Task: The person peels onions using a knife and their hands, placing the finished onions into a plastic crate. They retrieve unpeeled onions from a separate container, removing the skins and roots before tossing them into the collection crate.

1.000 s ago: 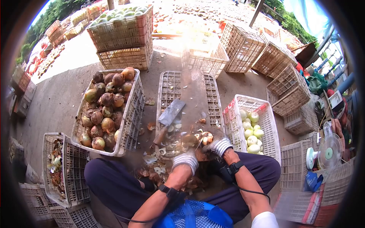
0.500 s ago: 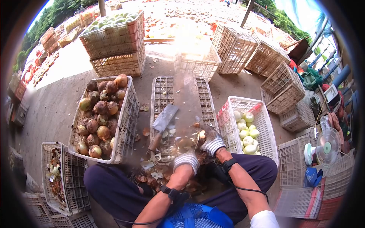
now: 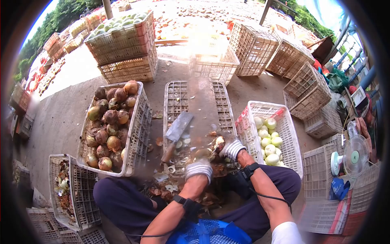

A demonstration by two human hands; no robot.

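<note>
In my gloved right hand is an onion with torn brown skin, its fingers closed around it. My left hand, also gloved, sits just left of it over the onion skins; its fingers are lost in a blurred patch. A cleaver lies left of both hands on the upturned crate, its wooden handle toward me. Along that crate's middle runs a board. Loose skins and root ends are heaped between my legs.
Unpeeled onions fill a crate on the left; peeled onions sit in a white crate on the right. A crate of scraps stands front left. Stacked crates rise at the back, and a small fan is far right.
The whole view has shifted slightly to the right and down. My right hand still has the onion, turned so that more of its paler side shows. The cleaver has stayed in place.
</note>
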